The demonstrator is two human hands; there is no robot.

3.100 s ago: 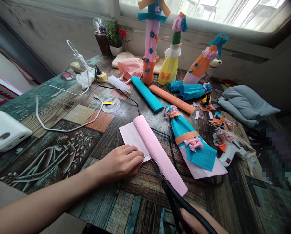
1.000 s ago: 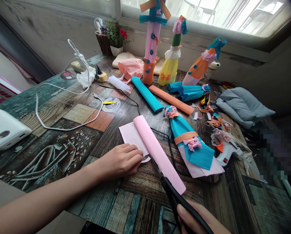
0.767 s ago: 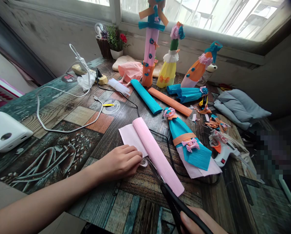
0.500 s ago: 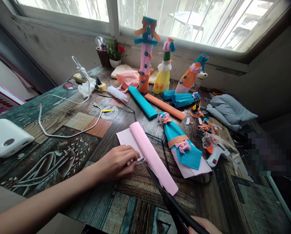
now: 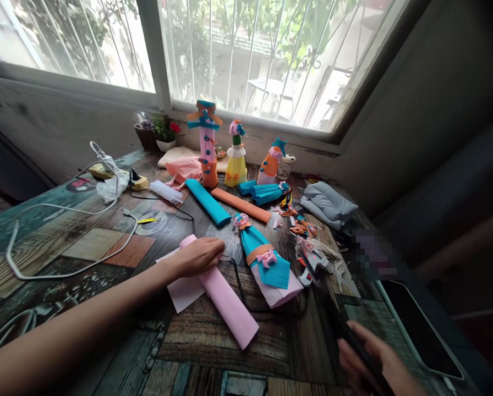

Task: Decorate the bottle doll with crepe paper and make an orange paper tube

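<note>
My left hand (image 5: pixel 203 257) is closed, its fingers curled over the upper part of a pink crepe paper roll (image 5: pixel 233 311). Whatever its fingertips pinch is hidden. Under the roll a flat pink sheet (image 5: pixel 184 295) sticks out to the left. At the lower right my right hand (image 5: pixel 368 355) grips black scissors (image 5: pixel 348 330), blurred by motion, with the blades pointing up and left. Between the hands lies a teal and pink paper-wrapped form (image 5: pixel 277 272) with an orange band and a pink bow.
A teal roll (image 5: pixel 207 202) and an orange roll (image 5: pixel 241 205) lie farther back. Decorated paper figures (image 5: pixel 209 148) stand by the window. Paper scraps (image 5: pixel 304 226) and a glue gun (image 5: pixel 316 257) lie right; a dark-screened device (image 5: pixel 422 327) is at the right edge. A white cable (image 5: pixel 65 278) loops left.
My left hand has lifted from the sheet beside the pink roll to over the roll. The scissors have moved right, away from the pink roll. The camera view has tilted up and turned right.
</note>
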